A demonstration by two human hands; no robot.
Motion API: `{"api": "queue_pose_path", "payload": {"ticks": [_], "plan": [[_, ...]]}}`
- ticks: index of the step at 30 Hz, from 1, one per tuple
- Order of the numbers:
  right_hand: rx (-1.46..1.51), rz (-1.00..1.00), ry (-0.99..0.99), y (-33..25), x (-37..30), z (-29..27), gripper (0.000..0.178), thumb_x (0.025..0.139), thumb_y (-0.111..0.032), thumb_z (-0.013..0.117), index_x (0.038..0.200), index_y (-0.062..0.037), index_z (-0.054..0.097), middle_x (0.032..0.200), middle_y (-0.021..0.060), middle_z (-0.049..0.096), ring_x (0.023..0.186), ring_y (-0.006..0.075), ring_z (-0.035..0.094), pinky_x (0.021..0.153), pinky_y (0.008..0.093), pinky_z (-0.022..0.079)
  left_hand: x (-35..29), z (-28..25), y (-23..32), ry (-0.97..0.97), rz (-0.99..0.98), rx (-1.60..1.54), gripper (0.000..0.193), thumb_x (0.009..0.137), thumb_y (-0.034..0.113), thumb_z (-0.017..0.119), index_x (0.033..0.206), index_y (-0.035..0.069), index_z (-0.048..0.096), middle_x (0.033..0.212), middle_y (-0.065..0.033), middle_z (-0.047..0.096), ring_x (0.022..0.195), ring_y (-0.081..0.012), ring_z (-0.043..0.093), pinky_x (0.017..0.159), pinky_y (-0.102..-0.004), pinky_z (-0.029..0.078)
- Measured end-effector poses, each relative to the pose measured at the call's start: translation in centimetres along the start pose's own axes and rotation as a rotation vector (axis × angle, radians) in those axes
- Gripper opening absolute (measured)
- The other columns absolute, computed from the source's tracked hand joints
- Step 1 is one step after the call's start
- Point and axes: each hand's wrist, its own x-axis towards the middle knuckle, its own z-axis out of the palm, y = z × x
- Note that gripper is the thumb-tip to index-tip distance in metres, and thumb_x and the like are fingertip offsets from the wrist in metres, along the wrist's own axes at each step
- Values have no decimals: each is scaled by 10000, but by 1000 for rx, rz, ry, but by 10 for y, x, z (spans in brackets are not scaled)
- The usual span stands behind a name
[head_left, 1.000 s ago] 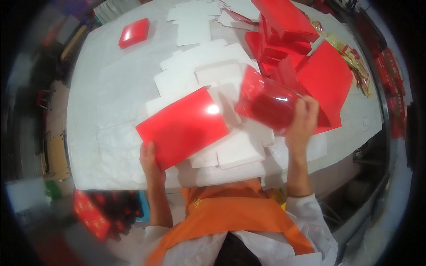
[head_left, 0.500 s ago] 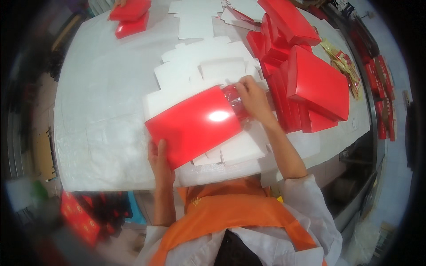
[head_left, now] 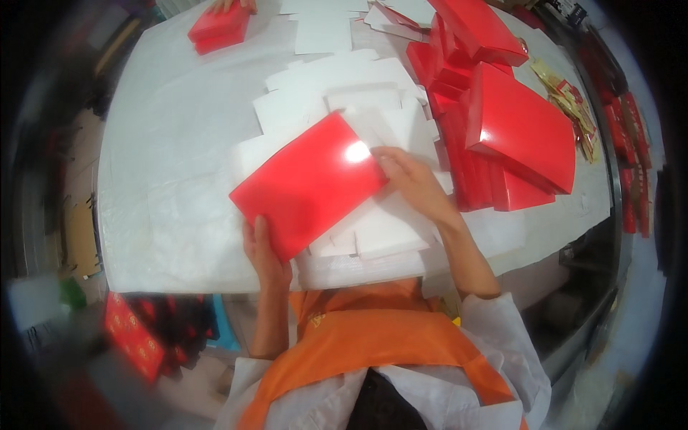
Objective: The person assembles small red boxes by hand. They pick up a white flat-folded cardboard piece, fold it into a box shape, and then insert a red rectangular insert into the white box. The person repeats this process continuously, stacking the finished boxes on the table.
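A flat, glossy red box is tilted in front of me above the white cardboard. At its lower left corner my left hand grips it, thumb on top and the other fingers mostly hidden underneath. My right hand is at the box's right end, fingers bent together against that edge. Whatever those fingertips may pinch is hidden. Under the box lie several unfolded white carton blanks, overlapping on the table.
Red boxes are piled at the right, with yellow and red packets beyond them. At the far left another person's hand rests on stacked red boxes. A pale sheet covers the table.
The clear-wrapped item at the red box's right end has gone from sight. My right hand has moved down along that end, and the box has turned counterclockwise.
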Motion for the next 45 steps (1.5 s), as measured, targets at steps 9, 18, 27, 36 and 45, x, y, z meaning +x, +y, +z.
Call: {"api": "queue_pose_path", "payload": {"ticks": [9, 18, 27, 36, 45], "plan": [[37, -302, 370, -26, -26, -1, 249, 827, -48, 544, 1068, 9, 524, 885, 51, 608, 819, 88, 554, 732, 214, 437, -79, -18, -50, -175, -196, -10, 509, 858, 213, 490, 1290, 50, 277, 1175, -83, 430, 1040, -158, 438, 886, -298, 367], [70, -160, -136, -5, -67, 9, 216, 803, 29, 535, 1015, -13, 547, 886, 51, 625, 743, 52, 550, 696, 188, 444, -77, -26, -3, -601, 130, 351, 661, 728, 117, 589, 1313, 43, 291, 1325, -152, 318, 1228, -261, 323, 986, -369, 291], [79, -626, 85, 27, -69, 34, 31, 800, 11, 488, 818, -12, 481, 1277, 230, 361, 1113, 287, 469, 941, 408, 359, -29, -10, 5, -627, 161, 786, 127, 766, 107, 572, 848, 20, 530, 1082, -153, 540, 951, -238, 526, 811, -299, 405], [558, -391, 184, 30, -80, 46, 283, 791, 43, 483, 1044, -25, 374, 1096, 162, 487, 1045, 231, 469, 915, 378, 376, -47, 23, -26, -308, 476, 145, 225, 788, -29, 510, 976, 39, 407, 1021, -177, 563, 975, -227, 528, 843, -326, 418], [377, -201, 250, 5, -80, 40, 135, 836, 13, 453, 970, -3, 444, 982, 104, 525, 910, 139, 498, 828, 269, 407, -52, 43, 10, -339, 257, 492, 207, 797, 6, 537, 994, 17, 472, 985, -118, 563, 922, -186, 536, 829, -297, 418]]}}
